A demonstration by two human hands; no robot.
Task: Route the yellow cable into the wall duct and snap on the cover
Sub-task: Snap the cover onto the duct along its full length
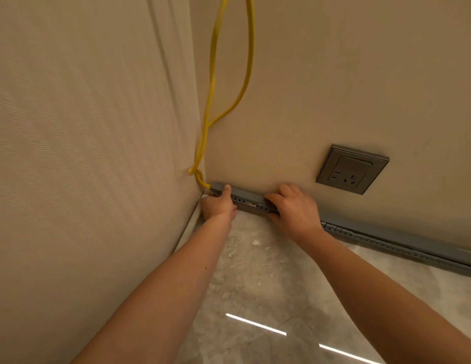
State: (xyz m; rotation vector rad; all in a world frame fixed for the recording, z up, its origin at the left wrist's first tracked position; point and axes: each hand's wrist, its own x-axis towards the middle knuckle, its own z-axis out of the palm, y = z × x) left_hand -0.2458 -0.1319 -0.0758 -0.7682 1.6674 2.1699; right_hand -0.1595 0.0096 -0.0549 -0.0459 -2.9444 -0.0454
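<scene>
Corner of beige wall [308,74], grey marbled floor [268,285]. Grey wall duct [247,196] runs along the wall foot; yellow cable [212,82] drops from 12 o'clock into its corner end. The left hand [218,206] grips that end with curled fingers, and the right hand [295,208] grips the duct at 3 o'clock of it. Socket [352,169] at 2 o'clock.
</scene>
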